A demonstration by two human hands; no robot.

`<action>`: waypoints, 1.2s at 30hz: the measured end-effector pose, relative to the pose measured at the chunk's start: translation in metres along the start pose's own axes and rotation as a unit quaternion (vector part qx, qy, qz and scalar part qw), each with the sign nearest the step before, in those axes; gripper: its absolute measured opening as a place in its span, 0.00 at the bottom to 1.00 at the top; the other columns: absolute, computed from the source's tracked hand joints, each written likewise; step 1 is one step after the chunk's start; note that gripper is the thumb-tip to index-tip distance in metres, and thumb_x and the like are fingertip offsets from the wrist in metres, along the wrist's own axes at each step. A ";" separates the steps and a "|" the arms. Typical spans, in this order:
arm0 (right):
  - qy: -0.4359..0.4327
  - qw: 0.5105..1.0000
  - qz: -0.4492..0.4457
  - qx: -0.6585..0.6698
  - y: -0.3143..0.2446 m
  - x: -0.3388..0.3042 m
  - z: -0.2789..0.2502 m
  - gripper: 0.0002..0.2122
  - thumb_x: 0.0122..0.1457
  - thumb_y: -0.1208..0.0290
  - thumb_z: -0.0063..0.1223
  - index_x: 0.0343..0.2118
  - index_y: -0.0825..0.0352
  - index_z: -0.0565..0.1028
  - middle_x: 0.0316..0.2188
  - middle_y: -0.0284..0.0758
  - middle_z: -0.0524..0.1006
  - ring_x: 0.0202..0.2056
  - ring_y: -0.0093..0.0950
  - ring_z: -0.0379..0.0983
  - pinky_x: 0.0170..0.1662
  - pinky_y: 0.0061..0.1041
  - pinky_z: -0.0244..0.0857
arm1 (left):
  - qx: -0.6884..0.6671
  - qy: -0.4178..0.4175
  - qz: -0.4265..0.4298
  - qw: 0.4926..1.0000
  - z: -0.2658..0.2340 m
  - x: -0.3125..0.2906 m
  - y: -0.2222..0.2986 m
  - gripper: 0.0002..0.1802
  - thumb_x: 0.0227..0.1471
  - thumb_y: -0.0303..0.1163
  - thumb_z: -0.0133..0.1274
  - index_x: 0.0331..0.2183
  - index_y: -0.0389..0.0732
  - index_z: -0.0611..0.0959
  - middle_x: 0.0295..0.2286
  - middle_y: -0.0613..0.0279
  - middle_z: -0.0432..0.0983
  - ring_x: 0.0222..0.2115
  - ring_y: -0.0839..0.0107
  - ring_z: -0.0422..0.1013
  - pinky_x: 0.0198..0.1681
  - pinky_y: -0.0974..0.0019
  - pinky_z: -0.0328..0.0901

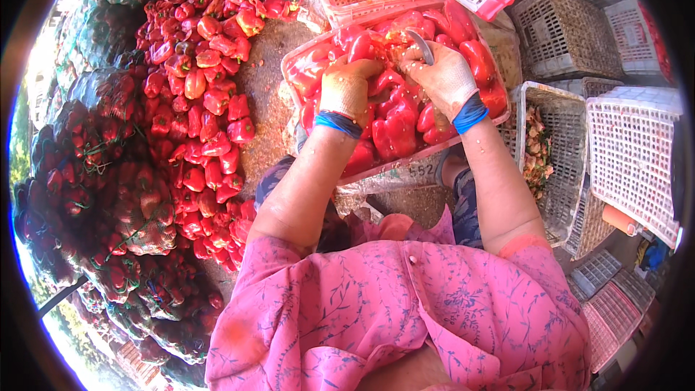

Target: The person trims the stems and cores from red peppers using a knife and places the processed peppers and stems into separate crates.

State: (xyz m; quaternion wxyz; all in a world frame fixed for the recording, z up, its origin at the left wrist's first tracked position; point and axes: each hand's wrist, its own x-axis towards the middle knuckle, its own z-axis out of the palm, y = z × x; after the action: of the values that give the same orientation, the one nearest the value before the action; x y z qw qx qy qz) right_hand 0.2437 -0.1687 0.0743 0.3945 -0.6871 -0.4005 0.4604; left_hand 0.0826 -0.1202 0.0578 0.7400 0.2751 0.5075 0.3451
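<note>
Both my hands wear pale work gloves with blue cuffs and reach into a pink plastic crate (298, 65) full of cut red peppers. My left hand (349, 87) presses a red pepper (362, 47) at the crate's left middle. My right hand (445, 80) grips a small curved knife (422, 45), its blade pointing up and left over the peppers. Seeds and pulp stick to the gloves and my right forearm.
A big heap of whole red peppers (206, 94) lies on the ground to the left, with net sacks of peppers (108, 195) beyond it. A crate with pepper cores (539, 145) stands at right, among stacked white and pink crates (630, 166).
</note>
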 end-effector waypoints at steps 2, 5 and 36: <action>-0.001 0.997 -0.076 0.030 0.005 0.000 0.006 0.09 0.58 0.72 0.58 0.40 0.66 0.81 0.28 0.31 0.81 0.28 0.20 0.74 0.32 0.23 0.69 | -0.073 -0.068 -0.057 0.993 -0.012 0.011 0.003 0.06 0.55 0.27 0.52 0.33 0.36 0.82 0.28 0.60 0.79 0.26 0.68 0.75 0.22 0.63 0.67; -0.029 0.998 -0.044 0.036 0.003 0.002 0.005 0.14 0.57 0.73 0.58 0.47 0.66 0.80 0.33 0.31 0.82 0.31 0.19 0.76 0.36 0.22 0.70 | -0.103 -0.087 -0.086 0.987 -0.018 0.010 0.004 0.07 0.55 0.25 0.50 0.35 0.37 0.81 0.29 0.59 0.79 0.26 0.68 0.74 0.22 0.66 0.62; 0.059 0.983 -0.176 -0.017 0.005 -0.006 -0.009 0.19 0.51 0.66 0.66 0.46 0.65 0.79 0.34 0.37 0.83 0.34 0.26 0.80 0.41 0.26 0.72 | -0.001 -0.055 0.134 0.989 -0.006 -0.003 0.018 0.11 0.46 0.22 0.57 0.36 0.33 0.85 0.29 0.61 0.81 0.28 0.75 0.75 0.33 0.72 0.70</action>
State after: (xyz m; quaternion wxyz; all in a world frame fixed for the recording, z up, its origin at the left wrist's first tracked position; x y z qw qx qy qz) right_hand 0.2518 -0.1780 0.0738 0.4800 -0.6388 -0.4989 0.3356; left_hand 0.0723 -0.1116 0.0712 0.7140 0.3589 0.4240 0.4262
